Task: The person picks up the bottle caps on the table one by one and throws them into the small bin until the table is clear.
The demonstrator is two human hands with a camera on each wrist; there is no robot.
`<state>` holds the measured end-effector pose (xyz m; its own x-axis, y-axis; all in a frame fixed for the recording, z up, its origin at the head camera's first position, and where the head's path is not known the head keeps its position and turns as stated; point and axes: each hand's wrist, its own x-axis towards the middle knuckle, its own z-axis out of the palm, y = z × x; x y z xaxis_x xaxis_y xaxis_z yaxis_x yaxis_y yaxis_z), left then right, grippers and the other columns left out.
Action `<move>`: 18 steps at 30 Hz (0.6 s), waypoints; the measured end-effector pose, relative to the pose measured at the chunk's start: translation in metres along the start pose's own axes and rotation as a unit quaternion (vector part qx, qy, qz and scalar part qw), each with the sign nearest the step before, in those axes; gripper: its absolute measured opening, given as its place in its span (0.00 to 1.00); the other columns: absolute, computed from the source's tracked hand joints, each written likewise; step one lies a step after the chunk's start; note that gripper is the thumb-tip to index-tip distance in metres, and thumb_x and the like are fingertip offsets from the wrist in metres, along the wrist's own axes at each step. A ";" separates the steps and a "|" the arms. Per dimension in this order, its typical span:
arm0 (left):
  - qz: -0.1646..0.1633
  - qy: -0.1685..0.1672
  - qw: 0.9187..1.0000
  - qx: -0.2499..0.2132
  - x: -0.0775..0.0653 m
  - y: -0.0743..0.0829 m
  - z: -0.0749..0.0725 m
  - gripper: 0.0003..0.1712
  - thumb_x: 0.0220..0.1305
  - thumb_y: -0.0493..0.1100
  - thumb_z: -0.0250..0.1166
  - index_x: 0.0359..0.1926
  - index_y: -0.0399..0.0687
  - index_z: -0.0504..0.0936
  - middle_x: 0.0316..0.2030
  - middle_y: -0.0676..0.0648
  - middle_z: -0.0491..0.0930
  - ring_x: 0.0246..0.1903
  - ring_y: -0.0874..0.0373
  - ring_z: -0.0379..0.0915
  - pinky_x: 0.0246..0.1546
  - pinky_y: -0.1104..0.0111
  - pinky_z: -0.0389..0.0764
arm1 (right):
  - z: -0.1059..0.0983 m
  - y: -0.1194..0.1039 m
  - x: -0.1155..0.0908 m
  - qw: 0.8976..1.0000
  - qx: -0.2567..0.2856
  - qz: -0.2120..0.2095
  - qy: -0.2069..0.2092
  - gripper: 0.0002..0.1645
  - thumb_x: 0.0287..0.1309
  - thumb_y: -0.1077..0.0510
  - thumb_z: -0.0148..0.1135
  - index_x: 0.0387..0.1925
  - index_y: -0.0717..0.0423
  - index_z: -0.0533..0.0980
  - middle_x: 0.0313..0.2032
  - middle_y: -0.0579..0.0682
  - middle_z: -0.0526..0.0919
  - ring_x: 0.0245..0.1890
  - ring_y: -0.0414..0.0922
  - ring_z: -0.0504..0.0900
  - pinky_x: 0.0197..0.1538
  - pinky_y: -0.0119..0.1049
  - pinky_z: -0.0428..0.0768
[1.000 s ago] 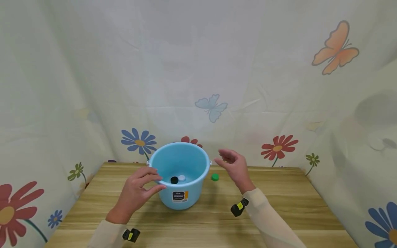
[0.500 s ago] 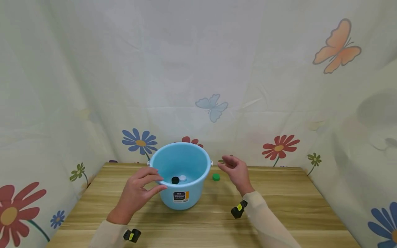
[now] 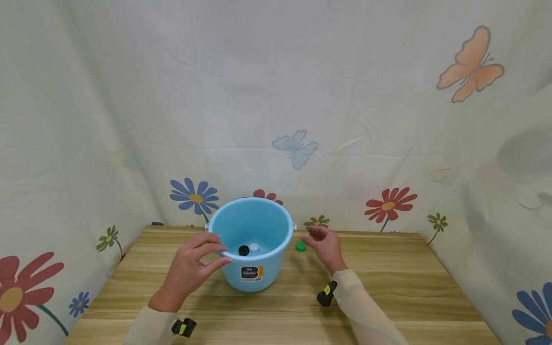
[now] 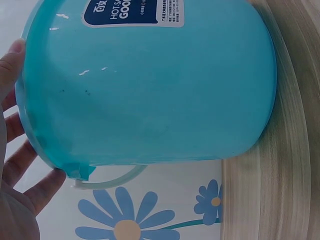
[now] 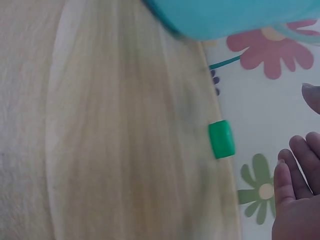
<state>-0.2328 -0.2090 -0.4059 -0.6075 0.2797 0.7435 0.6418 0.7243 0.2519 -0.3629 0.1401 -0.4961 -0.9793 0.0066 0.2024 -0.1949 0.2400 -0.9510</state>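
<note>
A light blue bucket point(image 3: 254, 273) stands upright on the wooden table, a label on its front. My left hand point(image 3: 189, 263) holds its near-left rim, thumb outside and fingertips at the rim's inner side; the left wrist view shows the thumb and fingers point(image 4: 17, 165) at the rim. Inside, on the bottom, lie a black cap point(image 3: 243, 250) and a white cap point(image 3: 254, 248). Right of the bucket, a green bottle cap point(image 3: 300, 246) sits on the table. My right hand point(image 3: 326, 247) hovers just right of that cap, fingers loosely bent and apart from it, holding nothing.
The wooden table point(image 3: 379, 287) ends at a floral curtain point(image 3: 353, 120) behind and at both sides. A pale handle point(image 4: 117, 180) hangs at the bucket's far side in the left wrist view.
My right hand has come down and slightly nearer the green cap. The left hand keeps its place on the bucket rim, and the caps have stayed put.
</note>
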 end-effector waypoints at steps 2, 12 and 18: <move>-0.001 -0.001 1.000 0.001 0.000 0.000 0.000 0.18 0.41 0.54 0.76 0.35 0.57 0.86 0.41 0.56 0.80 0.46 0.61 0.75 0.48 0.55 0.81 | 0.002 0.004 0.001 1.000 -0.010 0.006 0.000 0.27 0.44 0.48 0.75 0.47 0.53 0.79 0.50 0.55 0.81 0.52 0.51 0.78 0.56 0.45 0.78; -0.006 -0.001 1.000 0.000 0.001 -0.002 -0.001 0.18 0.41 0.55 0.76 0.35 0.57 0.86 0.40 0.57 0.80 0.45 0.62 0.75 0.49 0.56 0.82 | 0.012 0.021 0.006 0.999 -0.029 0.029 -0.003 0.24 0.43 0.55 0.75 0.46 0.54 0.80 0.48 0.54 0.82 0.49 0.50 0.80 0.53 0.43 0.80; -0.004 -0.001 1.000 -0.001 0.000 -0.002 -0.001 0.18 0.41 0.55 0.76 0.35 0.57 0.86 0.40 0.57 0.80 0.45 0.62 0.75 0.48 0.57 0.82 | 0.015 0.022 0.008 0.998 -0.059 0.031 -0.019 0.28 0.43 0.57 0.75 0.49 0.59 0.78 0.49 0.54 0.81 0.51 0.50 0.78 0.55 0.46 0.79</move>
<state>-0.2340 -0.2111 -0.4058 -0.6131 0.2746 0.7407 0.6382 0.7248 0.2596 -0.3759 0.1308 -0.5192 -0.9911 -0.0121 0.1323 -0.1280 0.3526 -0.9270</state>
